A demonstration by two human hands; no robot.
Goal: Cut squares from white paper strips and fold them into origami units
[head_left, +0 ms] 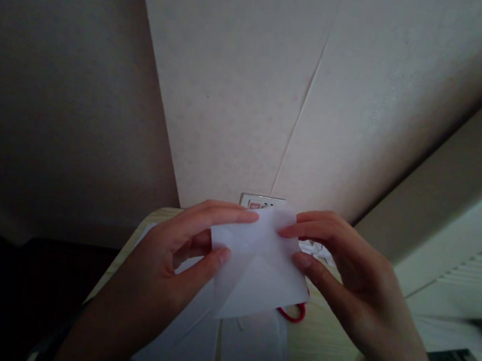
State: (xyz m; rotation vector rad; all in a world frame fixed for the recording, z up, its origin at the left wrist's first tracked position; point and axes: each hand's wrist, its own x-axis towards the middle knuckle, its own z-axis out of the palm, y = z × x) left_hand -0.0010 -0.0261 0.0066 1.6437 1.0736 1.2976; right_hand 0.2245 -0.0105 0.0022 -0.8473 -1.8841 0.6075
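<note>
Presently, at lower centre of frame, left hand (161,260) and right hand (347,268) fingers pinch the folded white paper (258,264) above the bench (325,338), mid-fold; next crease likely demands aligned edges.

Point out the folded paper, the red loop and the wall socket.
folded paper (259,265): head view, on its middle fold, between both hands.
red loop (293,313): head view, on the curve showing below the paper's edge.
wall socket (260,201): head view, on its white plate above the paper.
</note>
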